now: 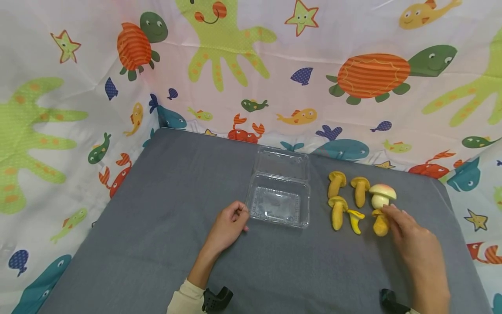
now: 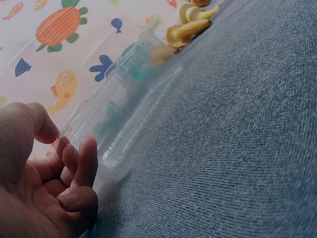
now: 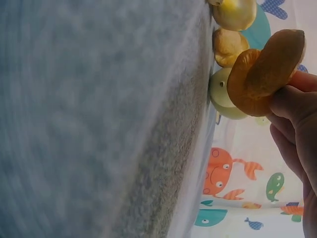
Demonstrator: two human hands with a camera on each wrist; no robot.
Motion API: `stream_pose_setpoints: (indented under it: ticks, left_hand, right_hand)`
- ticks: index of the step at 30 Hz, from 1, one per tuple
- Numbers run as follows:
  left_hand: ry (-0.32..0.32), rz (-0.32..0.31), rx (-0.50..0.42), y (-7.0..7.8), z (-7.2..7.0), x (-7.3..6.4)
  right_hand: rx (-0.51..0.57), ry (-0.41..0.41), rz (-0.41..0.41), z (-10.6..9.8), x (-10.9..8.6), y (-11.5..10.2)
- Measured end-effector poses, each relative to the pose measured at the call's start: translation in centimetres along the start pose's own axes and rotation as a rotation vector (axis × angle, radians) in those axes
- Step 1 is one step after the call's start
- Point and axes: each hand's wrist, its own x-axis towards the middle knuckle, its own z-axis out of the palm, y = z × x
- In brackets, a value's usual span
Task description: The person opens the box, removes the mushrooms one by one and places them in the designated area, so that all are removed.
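My left hand (image 1: pixel 229 224) pinches the left rim of a clear plastic clamshell box (image 1: pixel 276 205) between thumb and index finger. The lid (image 1: pixel 282 163) of that box lies folded back towards the wall. On the right, my right hand (image 1: pixel 417 244) holds a yellow-brown mushroom (image 3: pixel 277 64) by thumb and fingertips, with its cap facing away from me. Just behind it stands a pale mushroom with a reddish cap (image 1: pixel 382 195). Left of these lie a small bright yellow mushroom (image 1: pixel 355 221) and several yellow-brown mushrooms (image 1: pixel 360 191).
Grey cloth (image 1: pixel 164 209) covers the table. A curtain printed with sea animals (image 1: pixel 235 100) hangs along the back and both sides. Dark wrist mounts (image 1: pixel 217 299) show on both forearms near the front.
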Motion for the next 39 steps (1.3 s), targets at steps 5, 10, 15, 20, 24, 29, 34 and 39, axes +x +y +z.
stream_pose_setpoints:
  ticks: [5, 10, 15, 20, 24, 29, 34, 39]
  left_hand:
    - [0.001, -0.001, 0.008, 0.0, 0.1, -0.1]
    - [0.002, 0.005, 0.002, 0.1, 0.2, 0.1]
    - [0.004, 0.007, -0.002, 0.0, 0.2, 0.1]
    - [0.003, 0.003, 0.003, -0.2, 0.2, -0.1]
    - [0.001, 0.000, 0.001, 0.0, 0.4, -0.2]
    - [0.005, 0.006, 0.002, 0.2, 0.4, -0.3]
    - [0.005, 0.014, -0.001, 0.2, 0.4, -0.3]
    - [0.002, 0.015, -0.001, 0.2, 0.4, -0.4]
  right_hand:
    - [-0.030, -0.060, -0.012, 0.0, 0.3, 0.1]
    - [-0.028, -0.122, -0.021, 0.1, 0.5, 0.3]
    - [-0.026, -0.124, -0.090, 0.0, 0.6, 0.5]
    - [-0.025, -0.133, -0.141, 0.0, 0.5, 0.6]
    - [-0.023, -0.137, -0.162, -0.4, 0.5, 0.7]
    - [-0.027, -0.161, -0.167, -0.7, 0.5, 0.9]
    - [-0.027, -0.226, -0.131, -1.0, 0.4, 1.3]
    - [-0.037, -0.362, -0.060, -1.5, 0.6, 1.5]
